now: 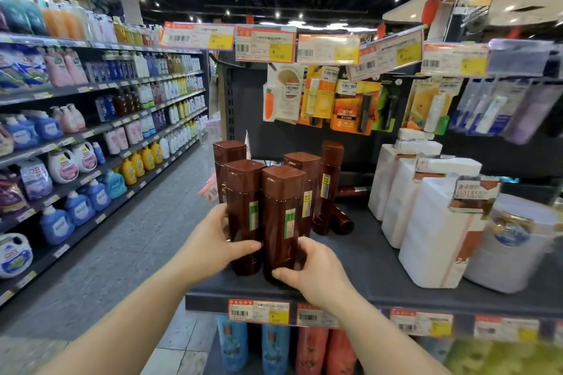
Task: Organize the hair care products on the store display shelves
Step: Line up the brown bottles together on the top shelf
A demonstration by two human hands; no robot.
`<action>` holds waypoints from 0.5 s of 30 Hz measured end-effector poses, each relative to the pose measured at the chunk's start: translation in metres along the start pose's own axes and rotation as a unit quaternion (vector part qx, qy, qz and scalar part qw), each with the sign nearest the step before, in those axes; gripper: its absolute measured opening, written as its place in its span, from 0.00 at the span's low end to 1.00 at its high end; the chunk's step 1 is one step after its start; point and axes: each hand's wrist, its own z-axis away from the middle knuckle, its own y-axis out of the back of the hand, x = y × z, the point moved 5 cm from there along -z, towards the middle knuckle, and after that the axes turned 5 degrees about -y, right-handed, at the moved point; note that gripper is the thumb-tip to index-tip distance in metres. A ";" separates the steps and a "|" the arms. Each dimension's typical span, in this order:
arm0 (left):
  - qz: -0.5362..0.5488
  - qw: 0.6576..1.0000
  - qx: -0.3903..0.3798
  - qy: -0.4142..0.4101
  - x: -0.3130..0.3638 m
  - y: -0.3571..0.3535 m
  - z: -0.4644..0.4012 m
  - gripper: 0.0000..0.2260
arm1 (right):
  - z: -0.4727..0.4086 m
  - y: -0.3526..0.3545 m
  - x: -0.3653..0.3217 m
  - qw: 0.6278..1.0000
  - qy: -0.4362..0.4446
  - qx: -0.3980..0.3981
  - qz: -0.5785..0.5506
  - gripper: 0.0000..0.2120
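Note:
Several tall brown bottles with brown caps stand grouped at the left end of a dark shelf (380, 283). My left hand (213, 240) grips the second-row brown bottle (243, 207), thumb across its front. My right hand (310, 271) holds the base of the front brown bottle (281, 216), fingers wrapped behind it. Three more upright brown bottles (330, 179) stand behind. One brown bottle (342, 219) lies on its side at the back.
White pump bottles (432, 234) and a pale tub (511, 246) fill the shelf's right side. Hanging packets (320, 97) and price tags (265, 44) sit above. Blue and red bottles (274, 347) stand on the shelf below. An aisle runs left, lined with detergent shelves (76, 143).

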 end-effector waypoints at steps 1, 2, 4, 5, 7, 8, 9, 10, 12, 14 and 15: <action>0.013 1.000 0.010 0.007 0.002 0.004 0.004 0.33 | 0.000 0.002 0.002 1.000 -0.003 -0.001 -0.005 0.17; 0.012 1.000 0.025 0.009 0.004 0.008 0.008 0.34 | 0.001 0.005 0.004 1.000 -0.008 -0.001 -0.013 0.18; -0.032 0.997 0.070 -0.004 0.012 0.018 0.018 0.32 | 0.005 0.014 0.011 1.000 -0.013 0.008 -0.015 0.20; -0.062 0.993 0.096 -0.022 0.019 0.022 0.024 0.30 | 0.007 0.020 0.014 1.000 -0.015 0.017 -0.013 0.21; -0.128 0.977 0.148 -0.080 0.037 0.024 0.041 0.25 | 0.011 0.035 0.023 0.999 -0.016 0.036 -0.009 0.22; -0.160 0.966 0.169 -0.114 0.047 0.021 0.050 0.21 | 0.013 0.043 0.028 0.999 -0.019 0.046 0.000 0.22; -0.182 0.956 0.181 -0.145 0.059 0.014 0.058 0.17 | 0.014 0.051 0.034 0.998 -0.021 0.054 0.014 0.22; -0.191 0.950 0.179 -0.168 0.070 0.004 0.065 0.13 | 0.015 0.059 0.039 0.997 -0.021 0.062 0.029 0.22; -0.195 0.950 0.147 -0.194 0.083 -0.023 0.071 0.11 | 0.015 0.073 0.051 0.996 -0.019 0.075 0.051 0.22; -0.188 0.959 0.092 -0.190 0.086 -0.054 0.068 0.12 | 0.013 0.083 0.063 0.995 -0.023 0.082 0.059 0.22; -0.183 0.963 0.067 -0.187 0.085 -0.070 0.065 0.15 | 0.011 0.087 0.067 0.994 -0.025 0.083 0.061 0.22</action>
